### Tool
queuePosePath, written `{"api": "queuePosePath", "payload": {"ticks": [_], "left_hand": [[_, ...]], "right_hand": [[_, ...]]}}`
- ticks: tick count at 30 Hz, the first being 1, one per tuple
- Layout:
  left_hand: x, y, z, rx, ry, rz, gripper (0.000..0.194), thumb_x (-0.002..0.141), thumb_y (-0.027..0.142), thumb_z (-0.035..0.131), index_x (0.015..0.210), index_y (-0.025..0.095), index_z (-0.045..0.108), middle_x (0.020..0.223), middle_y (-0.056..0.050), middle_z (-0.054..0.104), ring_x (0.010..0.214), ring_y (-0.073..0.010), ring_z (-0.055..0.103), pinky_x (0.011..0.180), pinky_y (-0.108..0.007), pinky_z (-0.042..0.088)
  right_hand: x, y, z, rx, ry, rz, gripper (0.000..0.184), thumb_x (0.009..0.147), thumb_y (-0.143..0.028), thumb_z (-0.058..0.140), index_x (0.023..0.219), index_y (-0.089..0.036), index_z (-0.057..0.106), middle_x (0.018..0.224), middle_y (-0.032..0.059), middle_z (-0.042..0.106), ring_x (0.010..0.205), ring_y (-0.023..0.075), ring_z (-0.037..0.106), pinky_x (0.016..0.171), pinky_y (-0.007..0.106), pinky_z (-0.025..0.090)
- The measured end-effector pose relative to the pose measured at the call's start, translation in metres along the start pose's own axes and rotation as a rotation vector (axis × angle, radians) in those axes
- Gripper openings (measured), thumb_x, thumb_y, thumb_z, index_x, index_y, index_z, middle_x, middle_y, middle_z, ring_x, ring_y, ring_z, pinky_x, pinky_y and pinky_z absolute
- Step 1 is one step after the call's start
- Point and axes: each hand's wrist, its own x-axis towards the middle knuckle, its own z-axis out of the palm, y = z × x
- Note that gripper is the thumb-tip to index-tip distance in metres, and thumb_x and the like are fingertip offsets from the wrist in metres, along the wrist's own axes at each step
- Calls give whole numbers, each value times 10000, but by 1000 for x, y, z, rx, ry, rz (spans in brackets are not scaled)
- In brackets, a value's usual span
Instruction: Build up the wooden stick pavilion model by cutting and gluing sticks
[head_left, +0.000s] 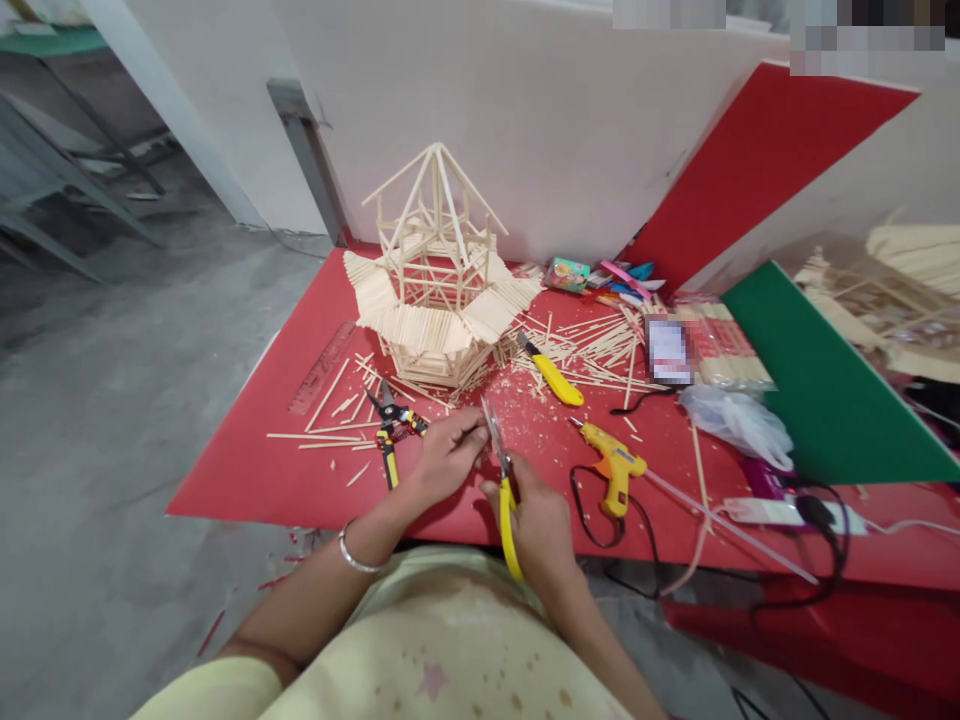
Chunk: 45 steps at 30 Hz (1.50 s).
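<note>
At the lower centre of the frame, the right hand [541, 515] is closed around the looped handles of a pair of yellow-handled metal scissors [505, 497], whose blades point up the picture. Just left of the blades, the left hand [450, 455] has its fingers bent and bunched; how tightly they close, and on what, I cannot tell. Those fingertips sit so near the cutting edges that a slip of the scissors could nick them.

Beyond, on the red worktop [247, 460], black-and-yellow hand cutters [388, 425] lie just beside the left hand; an elbow or wrist swinging left might knock them. Right of centre rests a yellow glue gun [616, 465], its thin black cable [576, 500] looping by the near edge. A sleeve or forearm catching that loop could drag the gun down, and if its nozzle is hot, a brush against it would burn.

Farther up lies a yellow utility knife [555, 375], beside a loose heap of thin pale wooden sticks [600, 345]; a careless reach there risks a cut if its blade is out. At upper centre stands an openwork tower of pale wooden sticks [431, 325], its slender upper frame looking easy to snap if bumped.
</note>
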Motion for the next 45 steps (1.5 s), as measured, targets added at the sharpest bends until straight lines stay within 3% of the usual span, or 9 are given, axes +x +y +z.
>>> {"api": "queuePosePath", "payload": {"ticks": [16,21,25,27,30,34,39,45], "left_hand": [[-4,-10,17,-57,-9,-16,295,955,355,519,727,180,583,654,19,537,572,-103,487,569,-229,382],[-2,-4,13,-204,-76,-72,305,939,429,553,795,170,624,688,-2,589,541,-95,497,536,-223,400],[2,1,5,-374,-97,-117,292,912,452,590,923,170,663,719,-17,626,519,-95,522,494,-218,401],[3,0,2,-376,-75,-117,283,909,440,600,932,166,668,727,-19,626,522,-91,525,492,-214,403],[4,-2,0,-326,-80,-123,285,924,440,585,917,161,642,728,-15,613,528,-91,524,488,-212,397],[5,2,0,-151,-99,-35,296,949,410,547,790,162,571,666,17,526,566,-95,478,539,-222,367],[4,3,-2,64,-91,81,292,981,345,477,757,166,533,705,13,511,667,-121,464,646,-255,358],[-1,-5,2,38,-59,57,297,994,352,455,763,176,518,712,18,504,674,-125,469,653,-257,359]], "right_hand": [[-14,13,6,105,55,19,357,962,-417,519,1176,-157,639,892,94,747,744,201,701,685,265,488],[-12,7,-4,205,46,21,358,961,-431,515,1157,-165,653,838,51,718,677,161,635,648,237,468],[-11,3,-11,379,-22,98,414,975,-482,488,1164,-157,663,678,-23,608,562,108,508,523,196,386],[-11,1,-11,410,-28,125,447,965,-508,497,1167,-146,665,633,-39,564,533,98,467,498,192,362],[-10,0,-8,429,-29,101,442,965,-509,496,1158,-148,662,710,-17,621,579,106,518,543,197,410],[-8,1,-4,287,6,33,420,966,-497,497,1171,-167,656,846,38,711,677,148,623,626,222,463],[-6,6,-1,-50,73,-37,428,959,-482,498,1183,-156,661,833,99,729,729,211,678,659,262,464],[-7,3,4,-50,89,-62,372,964,-434,501,1145,-156,671,736,82,723,640,187,675,603,240,435]]}}
